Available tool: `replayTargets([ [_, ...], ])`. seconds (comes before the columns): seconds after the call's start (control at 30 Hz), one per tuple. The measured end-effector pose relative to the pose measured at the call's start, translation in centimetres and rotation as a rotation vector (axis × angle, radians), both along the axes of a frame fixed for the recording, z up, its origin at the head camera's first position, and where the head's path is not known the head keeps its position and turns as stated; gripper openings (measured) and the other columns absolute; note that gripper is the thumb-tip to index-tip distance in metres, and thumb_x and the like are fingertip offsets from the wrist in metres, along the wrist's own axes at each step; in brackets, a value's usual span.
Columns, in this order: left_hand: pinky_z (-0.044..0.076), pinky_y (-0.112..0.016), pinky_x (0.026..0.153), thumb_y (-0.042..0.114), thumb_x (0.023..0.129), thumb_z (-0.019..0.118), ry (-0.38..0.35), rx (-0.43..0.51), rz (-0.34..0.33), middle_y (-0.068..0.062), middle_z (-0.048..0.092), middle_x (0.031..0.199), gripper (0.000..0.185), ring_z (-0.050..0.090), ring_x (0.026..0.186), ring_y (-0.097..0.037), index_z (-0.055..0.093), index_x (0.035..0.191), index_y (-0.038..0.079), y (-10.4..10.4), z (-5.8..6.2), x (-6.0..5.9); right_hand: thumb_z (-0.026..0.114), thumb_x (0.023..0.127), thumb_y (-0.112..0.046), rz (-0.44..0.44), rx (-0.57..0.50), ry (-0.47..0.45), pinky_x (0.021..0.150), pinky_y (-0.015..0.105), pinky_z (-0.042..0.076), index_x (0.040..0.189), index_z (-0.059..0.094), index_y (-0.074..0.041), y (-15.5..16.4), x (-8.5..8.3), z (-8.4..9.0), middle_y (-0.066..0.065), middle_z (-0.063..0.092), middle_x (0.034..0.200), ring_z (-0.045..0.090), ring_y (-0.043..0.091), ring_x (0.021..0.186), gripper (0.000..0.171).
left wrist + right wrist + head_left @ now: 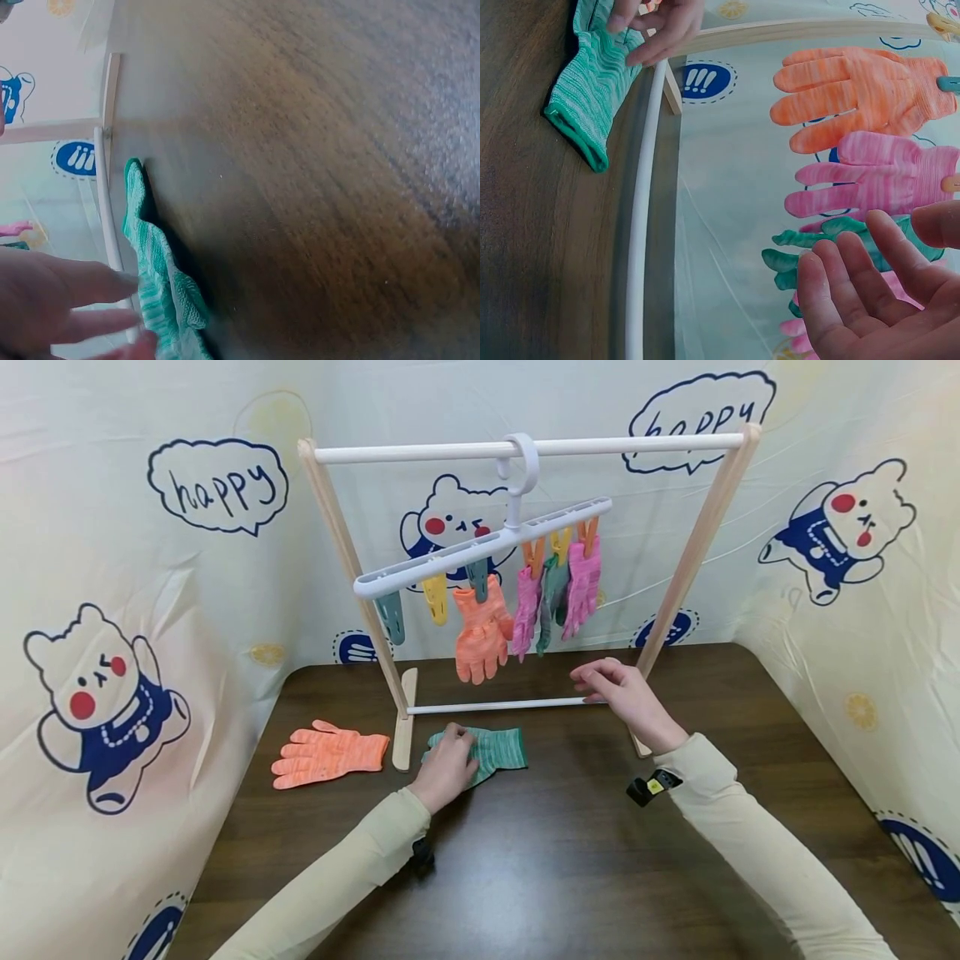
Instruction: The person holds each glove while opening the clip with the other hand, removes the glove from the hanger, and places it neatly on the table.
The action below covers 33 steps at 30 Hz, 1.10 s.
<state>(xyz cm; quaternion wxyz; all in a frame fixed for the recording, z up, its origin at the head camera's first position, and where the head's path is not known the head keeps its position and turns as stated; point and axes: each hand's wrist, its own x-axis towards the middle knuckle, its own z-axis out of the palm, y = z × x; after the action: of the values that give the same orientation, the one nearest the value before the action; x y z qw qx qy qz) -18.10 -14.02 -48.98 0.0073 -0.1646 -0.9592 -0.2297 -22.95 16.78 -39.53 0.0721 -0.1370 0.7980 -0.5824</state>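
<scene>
Resting left hand [448,768] on green glove [491,752]

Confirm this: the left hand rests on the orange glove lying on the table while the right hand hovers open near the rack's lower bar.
Not quite. In the head view the left hand rests on the green glove; the orange glove lies untouched beside it. The right hand does hover open near the lower bar.
</scene>
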Motion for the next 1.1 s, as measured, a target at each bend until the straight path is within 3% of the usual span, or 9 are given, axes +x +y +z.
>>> replayTargets([
  [0.17, 0.052, -0.040, 0.056, 0.005, 0.092, 0.077, -0.045, -0.049, 0.003, -0.031, 0.056, 0.115, 0.018, 0.061, 0.068, -0.029, 0.064, 0.100, -0.003, -0.3, -0.1, 0.2, 0.050, 0.111, -0.025, 0.004, -0.009, -0.005, 0.103, 0.052, 0.052, 0.131, 0.061, 0.009, 0.0, 0.0, 0.0, 0.022, 0.058, 0.134, 0.066, 0.013, 0.107, 0.041],
  [0.4, 0.048, -0.041, 0.059, 0.008, 0.092, 0.078, -0.084, -0.053, -0.018, -0.028, 0.057, 0.105, 0.019, 0.054, 0.070, -0.026, 0.062, 0.098, -0.001, -0.5, -0.2, 0.0, 0.049, 0.112, -0.026, 0.008, -0.011, -0.009, 0.104, 0.049, 0.052, 0.132, 0.061, 0.009, 0.1, 0.0, 0.4, 0.023, 0.057, 0.135, 0.066, 0.013, 0.108, 0.042],
  [0.67, 0.048, -0.041, 0.059, 0.009, 0.093, 0.076, -0.090, -0.040, -0.021, -0.031, 0.057, 0.109, 0.019, 0.054, 0.070, -0.026, 0.063, 0.100, -0.002, -0.6, -0.1, -0.1, 0.049, 0.112, -0.025, 0.010, -0.026, -0.016, 0.102, 0.047, 0.053, 0.131, 0.060, 0.011, 0.2, 0.0, 0.2, 0.024, 0.058, 0.135, 0.064, 0.033, 0.119, 0.043],
  [0.9, 0.054, -0.042, 0.061, 0.011, 0.095, 0.075, -0.019, -0.077, -0.039, -0.029, 0.060, 0.107, 0.021, 0.062, 0.073, -0.029, 0.066, 0.107, -0.004, -0.4, 0.0, 0.3, 0.051, 0.111, -0.027, 0.022, -0.034, -0.022, 0.101, 0.047, 0.054, 0.132, 0.061, 0.007, 0.1, 0.1, 0.4, 0.022, 0.061, 0.135, 0.065, 0.028, 0.116, 0.041],
  [1.1, 0.059, -0.048, 0.071, 0.014, 0.097, 0.072, 0.037, -0.032, -0.022, -0.023, 0.066, 0.107, 0.022, 0.068, 0.087, -0.035, 0.070, 0.111, -0.003, -0.1, 0.7, 0.5, 0.052, 0.111, -0.029, 0.042, -0.021, -0.013, 0.101, 0.046, 0.054, 0.132, 0.062, 0.005, -0.4, 0.0, 1.0, 0.020, 0.063, 0.133, 0.064, 0.026, 0.116, 0.041],
])
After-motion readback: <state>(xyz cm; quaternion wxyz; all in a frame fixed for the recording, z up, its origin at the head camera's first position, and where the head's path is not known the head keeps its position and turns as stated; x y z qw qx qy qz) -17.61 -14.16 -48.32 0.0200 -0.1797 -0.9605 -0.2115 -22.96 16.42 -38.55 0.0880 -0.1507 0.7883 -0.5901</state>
